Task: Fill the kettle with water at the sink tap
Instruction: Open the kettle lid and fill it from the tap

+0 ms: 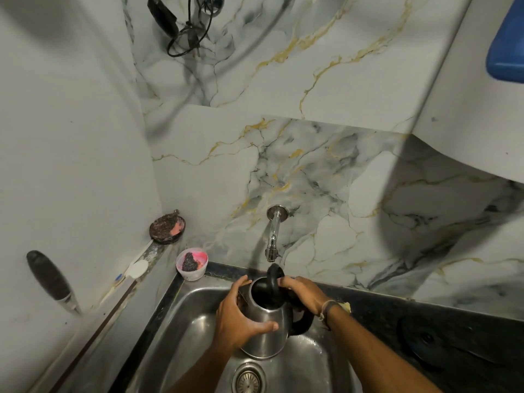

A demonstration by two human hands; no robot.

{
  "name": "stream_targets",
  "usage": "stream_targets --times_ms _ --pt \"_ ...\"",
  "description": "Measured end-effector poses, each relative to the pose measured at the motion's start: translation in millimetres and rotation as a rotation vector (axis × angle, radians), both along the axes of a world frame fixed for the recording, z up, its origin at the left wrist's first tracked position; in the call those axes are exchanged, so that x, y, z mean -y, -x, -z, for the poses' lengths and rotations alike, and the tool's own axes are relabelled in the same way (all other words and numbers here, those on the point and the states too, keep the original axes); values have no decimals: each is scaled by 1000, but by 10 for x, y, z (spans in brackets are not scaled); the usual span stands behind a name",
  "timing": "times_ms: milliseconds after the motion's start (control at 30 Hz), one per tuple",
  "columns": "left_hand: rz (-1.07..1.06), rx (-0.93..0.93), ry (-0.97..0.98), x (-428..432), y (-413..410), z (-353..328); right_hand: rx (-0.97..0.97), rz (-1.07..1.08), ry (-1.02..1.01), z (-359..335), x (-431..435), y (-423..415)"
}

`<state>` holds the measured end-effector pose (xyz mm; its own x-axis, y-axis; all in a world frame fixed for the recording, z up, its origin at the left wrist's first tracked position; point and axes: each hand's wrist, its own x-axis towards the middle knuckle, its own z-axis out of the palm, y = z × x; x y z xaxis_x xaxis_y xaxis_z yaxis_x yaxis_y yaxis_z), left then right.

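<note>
Kettle (266, 324) was held over the sink (181, 330), lid up, just below the tap (272, 236) at twelve o'clock. Left hand (241, 313) fingers were wrapped round its body; right hand (304, 296) fingers were curled at the handle. No water was seen; the mouth would best be centred under the spout.

Kettle (265, 333): silver steel body, black handle and lid. Sink (181, 344): grey steel. Tap (272, 236): chrome. Wall tiles (312, 171): white marble pattern, grey and gold veins. Countertop (425, 336): black. Small tub (192, 265): white, pink smears, dark scrubber inside. Container (506, 41) at top right: blue.
</note>
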<state>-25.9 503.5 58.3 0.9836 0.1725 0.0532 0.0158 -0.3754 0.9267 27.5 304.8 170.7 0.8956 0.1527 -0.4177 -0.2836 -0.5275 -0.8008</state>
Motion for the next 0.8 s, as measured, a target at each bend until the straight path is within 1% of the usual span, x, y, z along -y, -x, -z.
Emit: stream_targets --times_ms 67,133,233,367,467,533,567,633,667,700,800 --pt "7 6 16 -21 -8 38 4 -20 -113 -49 69 71" --pt "21 2 28 -21 -25 66 9 -12 -179 -34 147 118" --pt "48 -3 39 -1 -68 81 -16 50 -264 81 239 119" --pt "65 7 22 46 -140 55 -23 161 -310 198 299 85" --pt "101 0 9 33 -210 32 -18 199 -354 289 338 13" --pt "137 -13 36 17 -280 -53 -28 221 -372 347 368 -30" --pt "124 -22 71 10 -336 -135 -30 234 -380 368 384 -49" --pt "29 -40 122 -6 -498 -351 -34 262 -372 381 391 -67" --pt "-19 -46 78 -2 -608 -474 -37 280 -363 392 391 -84" --pt "-50 -49 -23 9 -716 -592 -38 294 -355 408 387 -98" --pt "-83 -58 -400 88 -1019 -857 -26 300 -354 408 344 -130"
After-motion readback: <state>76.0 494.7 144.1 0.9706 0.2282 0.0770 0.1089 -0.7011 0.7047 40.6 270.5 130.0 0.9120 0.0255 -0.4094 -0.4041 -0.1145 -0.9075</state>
